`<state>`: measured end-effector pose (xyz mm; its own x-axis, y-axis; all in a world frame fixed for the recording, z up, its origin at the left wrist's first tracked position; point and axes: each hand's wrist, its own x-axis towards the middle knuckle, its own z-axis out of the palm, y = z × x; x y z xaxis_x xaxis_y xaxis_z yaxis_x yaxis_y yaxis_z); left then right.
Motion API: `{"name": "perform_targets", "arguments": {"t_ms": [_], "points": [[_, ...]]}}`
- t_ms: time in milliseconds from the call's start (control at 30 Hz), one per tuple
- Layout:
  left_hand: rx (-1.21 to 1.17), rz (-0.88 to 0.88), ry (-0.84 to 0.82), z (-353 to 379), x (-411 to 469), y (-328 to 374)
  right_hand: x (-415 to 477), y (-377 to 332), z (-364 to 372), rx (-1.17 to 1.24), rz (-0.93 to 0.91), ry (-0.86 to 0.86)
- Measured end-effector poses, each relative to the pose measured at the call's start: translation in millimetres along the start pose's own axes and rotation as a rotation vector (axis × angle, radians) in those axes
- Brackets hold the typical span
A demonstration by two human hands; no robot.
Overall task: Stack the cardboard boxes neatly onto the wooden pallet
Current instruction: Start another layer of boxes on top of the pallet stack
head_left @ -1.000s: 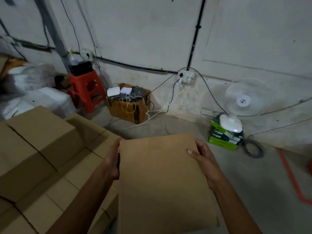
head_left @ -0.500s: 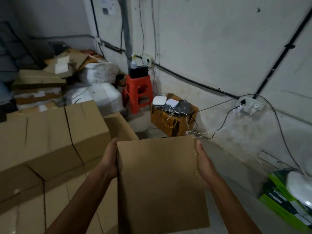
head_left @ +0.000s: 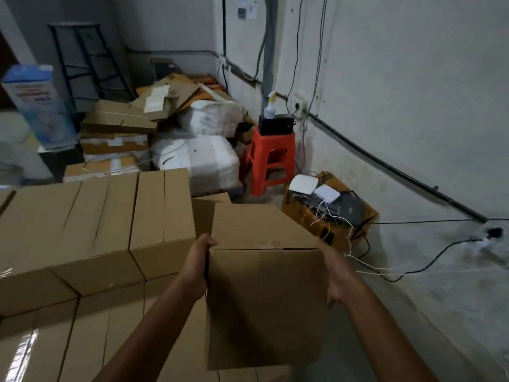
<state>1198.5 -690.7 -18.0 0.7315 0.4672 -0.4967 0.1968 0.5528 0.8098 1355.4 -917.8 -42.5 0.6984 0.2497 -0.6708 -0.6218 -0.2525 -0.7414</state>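
I carry a plain cardboard box (head_left: 264, 299) in front of me, held between both hands. My left hand (head_left: 197, 267) grips its left side near the top edge. My right hand (head_left: 337, 279) presses on its right side, fingers hidden behind the box. To the left is a stack of taped cardboard boxes (head_left: 91, 230), with a lower layer (head_left: 82, 340) beneath and in front of it. The held box hangs beside the right end of that stack. The wooden pallet is hidden under the boxes.
A red plastic stool (head_left: 271, 161) with a black device and spray bottle stands by the wall. An orange box carrying routers and cables (head_left: 327, 213) sits right of my box. White sacks (head_left: 198, 158) and flattened cartons (head_left: 118, 125) pile behind. Cables trail over the floor (head_left: 413, 271).
My view has swung left toward the corner and the stack. The held box has tilted so its top face shows, and it now sits closer to the stacked boxes.
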Motion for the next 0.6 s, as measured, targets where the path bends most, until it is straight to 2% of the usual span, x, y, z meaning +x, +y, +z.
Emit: {"name": "perform_targets", "arguments": {"t_ms": [233,333,500,600], "points": [[-0.01,-0.033,0.111,38.3,60.2,4.6,93.2,-45.6,-4.3,-0.11,0.03,-0.013],[0.029,-0.044,0.23,68.0,85.7,6.3,129.5,-71.7,-12.2,-0.115,0.095,-0.081],[0.039,-0.002,0.454,111.9,123.2,8.8,174.7,-109.8,-32.9,-0.222,0.2,-0.288],[0.061,0.019,0.515,120.4,140.7,12.9,189.1,-129.3,-31.9,-0.23,0.2,-0.302]]}}
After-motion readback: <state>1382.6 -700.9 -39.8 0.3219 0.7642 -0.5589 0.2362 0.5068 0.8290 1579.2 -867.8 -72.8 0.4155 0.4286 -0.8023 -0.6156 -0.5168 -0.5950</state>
